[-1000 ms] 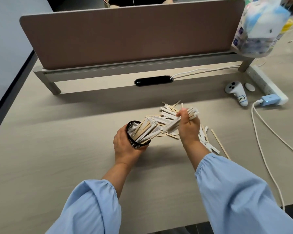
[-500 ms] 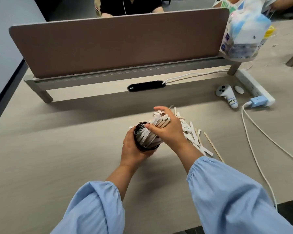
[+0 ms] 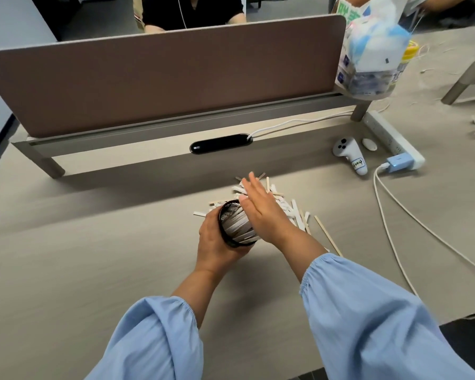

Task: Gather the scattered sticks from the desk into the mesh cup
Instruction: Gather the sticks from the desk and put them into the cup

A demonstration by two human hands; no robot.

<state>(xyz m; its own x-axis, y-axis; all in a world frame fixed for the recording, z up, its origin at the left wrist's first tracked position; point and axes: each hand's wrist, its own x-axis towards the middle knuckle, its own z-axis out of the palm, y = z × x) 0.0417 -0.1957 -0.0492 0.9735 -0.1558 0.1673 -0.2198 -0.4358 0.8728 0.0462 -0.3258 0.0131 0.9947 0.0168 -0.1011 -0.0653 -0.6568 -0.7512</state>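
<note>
A black mesh cup (image 3: 228, 215) lies tilted on the desk with its mouth toward the right, packed with white and tan sticks (image 3: 237, 229). My left hand (image 3: 217, 242) grips the cup from the left and below. Flat and with straight fingers, my right hand (image 3: 261, 207) rests against the cup's mouth and the stick ends, holding nothing. More sticks (image 3: 294, 212) lie scattered on the desk behind and to the right of that hand, and one long tan stick (image 3: 328, 235) lies apart at the right.
A brown divider panel (image 3: 162, 78) runs across the back. A white controller (image 3: 350, 153), a power strip (image 3: 392, 138) with a blue charger (image 3: 399, 163) and white cables (image 3: 395, 215) lie to the right. A plastic bag (image 3: 373, 48) sits on the divider's end.
My right hand carried a bundle of sticks into the cup, let go of it and flattened against the cup's mouth. The left hand tipped the cup further to the right.
</note>
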